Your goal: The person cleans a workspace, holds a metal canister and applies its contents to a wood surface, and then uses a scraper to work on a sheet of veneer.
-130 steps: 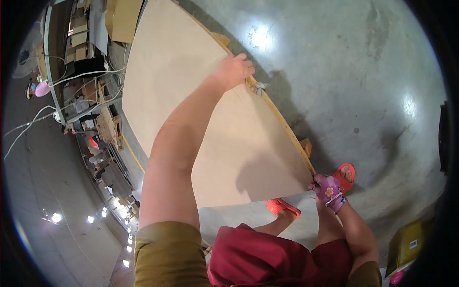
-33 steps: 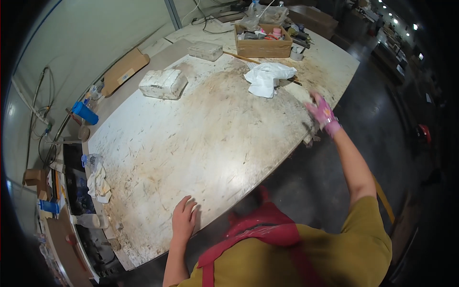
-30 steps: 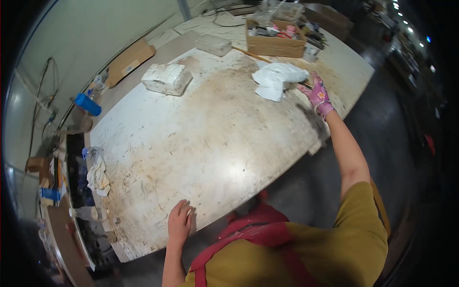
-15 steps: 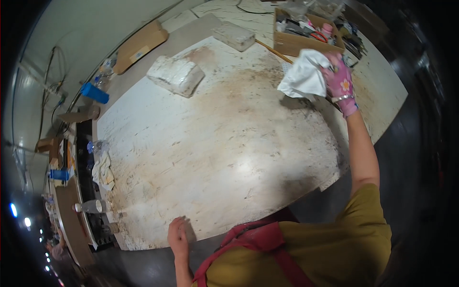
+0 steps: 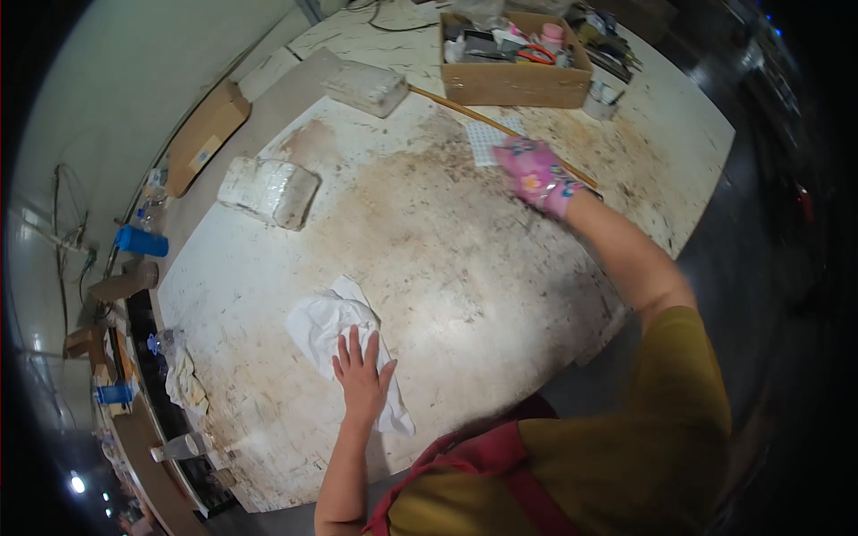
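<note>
My bare left hand (image 5: 360, 373) lies on a crumpled white cloth (image 5: 329, 320) near the front of the worktable, fingers stretched and spread. The cloth is bunched at its far end and trails toward the table's front edge. Further off to the right, my right hand (image 5: 534, 175) wears a pink flowered glove. It is over a thin wooden stick (image 5: 465, 110), beside a small white sheet with a dotted grid (image 5: 485, 143). The stick shows on both sides of the glove. Its fingers point down and are partly hidden, so I cannot tell whether they hold anything.
A cardboard box (image 5: 514, 87) of tools stands at the back, with a small cup (image 5: 601, 101) beside it. Two wrapped blocks, one nearer (image 5: 268, 190) and one farther (image 5: 366, 87), rest on the stained table. A rag (image 5: 185, 384) and bottle (image 5: 179, 447) are at the left edge.
The white cloth has gone from my right hand to the table near me, under my left hand. My left hand has moved forward and spread. My right hand has shifted left, over the stick.
</note>
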Demonstrator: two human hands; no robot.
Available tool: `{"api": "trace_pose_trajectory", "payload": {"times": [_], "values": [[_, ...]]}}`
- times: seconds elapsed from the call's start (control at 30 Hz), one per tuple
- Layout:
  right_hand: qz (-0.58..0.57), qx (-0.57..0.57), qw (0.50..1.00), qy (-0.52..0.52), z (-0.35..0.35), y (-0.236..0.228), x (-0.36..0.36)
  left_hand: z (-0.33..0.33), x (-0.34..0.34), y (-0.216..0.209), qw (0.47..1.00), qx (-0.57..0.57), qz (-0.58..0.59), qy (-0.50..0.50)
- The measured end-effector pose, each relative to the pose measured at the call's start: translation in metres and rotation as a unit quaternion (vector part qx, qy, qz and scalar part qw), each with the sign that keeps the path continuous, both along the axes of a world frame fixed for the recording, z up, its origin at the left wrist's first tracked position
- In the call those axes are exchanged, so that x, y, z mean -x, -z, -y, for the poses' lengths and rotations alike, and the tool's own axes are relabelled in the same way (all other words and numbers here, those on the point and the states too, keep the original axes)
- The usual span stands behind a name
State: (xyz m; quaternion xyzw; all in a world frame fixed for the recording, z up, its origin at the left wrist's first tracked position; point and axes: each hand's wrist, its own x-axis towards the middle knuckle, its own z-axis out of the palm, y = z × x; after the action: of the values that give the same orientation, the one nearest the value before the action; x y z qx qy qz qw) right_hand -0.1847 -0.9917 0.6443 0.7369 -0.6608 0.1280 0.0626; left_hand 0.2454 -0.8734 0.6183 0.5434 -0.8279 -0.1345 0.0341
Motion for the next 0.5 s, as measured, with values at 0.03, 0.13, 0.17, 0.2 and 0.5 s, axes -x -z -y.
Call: {"api": "trace_pose_trajectory", "payload": {"times": [0.03,0.13,0.17,0.2,0.5], "values": [[0.008,-0.058,0.997,0.040,0.000,0.013,0.025,0.001,0.002,0.003,1.000,0.000,0.013,-0.001],[-0.120,0.025,0.992,0.007,0.003,0.036,0.046,0.004,0.006,0.003,1.000,0.000,0.013,-0.013],[-0.127,0.020,0.992,0.000,0.008,0.030,0.043,0.004,0.006,0.002,1.000,-0.001,0.014,-0.012],[-0.135,0.014,0.991,-0.001,0.011,0.026,0.043,0.005,0.007,0.002,1.000,-0.003,0.014,-0.005],[0.065,0.011,0.984,0.163,0.035,0.013,0.043,-0.001,0.006,0.002,0.999,-0.004,0.020,-0.024]]}}
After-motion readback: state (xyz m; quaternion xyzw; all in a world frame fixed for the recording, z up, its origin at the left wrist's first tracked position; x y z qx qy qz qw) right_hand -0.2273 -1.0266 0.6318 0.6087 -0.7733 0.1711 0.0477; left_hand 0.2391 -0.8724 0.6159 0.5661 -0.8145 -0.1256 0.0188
